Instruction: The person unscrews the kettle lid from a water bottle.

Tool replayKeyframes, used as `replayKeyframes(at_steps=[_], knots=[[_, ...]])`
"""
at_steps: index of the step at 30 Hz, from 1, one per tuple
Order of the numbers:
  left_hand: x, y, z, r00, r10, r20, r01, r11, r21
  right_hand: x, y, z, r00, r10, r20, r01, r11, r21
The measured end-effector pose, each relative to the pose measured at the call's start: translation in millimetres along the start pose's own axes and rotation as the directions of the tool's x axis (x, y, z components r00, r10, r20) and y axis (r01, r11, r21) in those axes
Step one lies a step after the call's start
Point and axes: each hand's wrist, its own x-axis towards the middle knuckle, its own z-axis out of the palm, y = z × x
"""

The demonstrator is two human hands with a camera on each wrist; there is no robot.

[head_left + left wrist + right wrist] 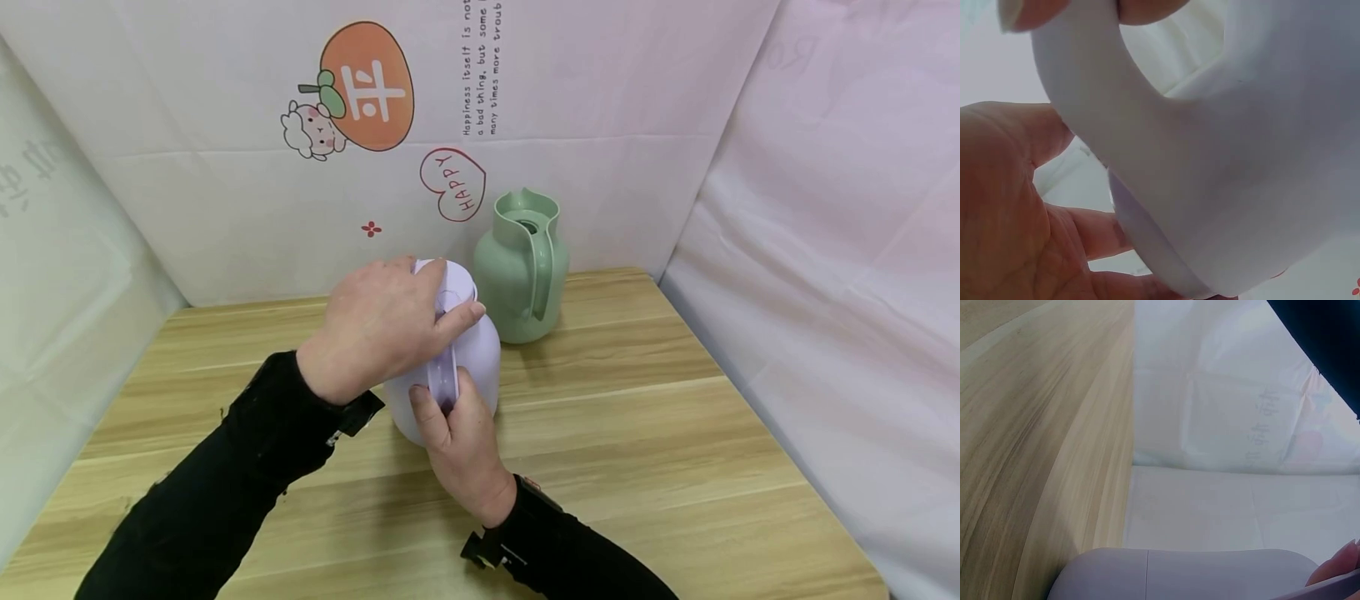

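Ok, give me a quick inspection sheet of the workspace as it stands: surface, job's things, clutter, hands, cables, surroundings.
Surface: wooden table, light grain, bare where visible.
Job's things: lilac jug standing on the table, handle towards the person; its lid is on top under the left hand.
Clutter: green jug behind and to the right of the lilac one, upright, top open, standing apart from the hands.
Hands: left hand grips the lid from above; right hand holds the lilac jug's handle.
Cables: nothing seen.
Surroundings: white sheeting at the back with an orange fruit cartoon and a "HAPPY" heart; plain sheeting on the left and right sides.
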Motion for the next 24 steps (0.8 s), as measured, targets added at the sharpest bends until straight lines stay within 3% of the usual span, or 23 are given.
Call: replayKeyframes(at_steps=[4, 9, 18, 24], knots=[[-3.4, 1.4, -1.1, 1.0, -0.01, -0.021, 0.01, 1.0, 0.019, 0, 0, 0, 1.0, -0.007, -0.006, 0.007, 1.0, -0.002], [-9.6, 2.4, -1.6, 0.995, 0.018, -0.101, -0.014, 0.999, 0.048, 1, 0, 0, 1.0, -0.015, -0.011, 0.015, 1.0, -0.009], [-16.5, 4.7, -1.8, 0.976, 0.061, -0.208, -0.042, 0.994, 0.098, 1, -1, 0, 1.0, -0.001, -0.007, 0.0, 1.0, -0.005], [-19.1, 4.1, -1.1, 0.955, 0.097, -0.28, -0.065, 0.991, 0.12, 1, -2, 0, 1.0, 0.004, -0.002, -0.004, 1.0, 0.013]])
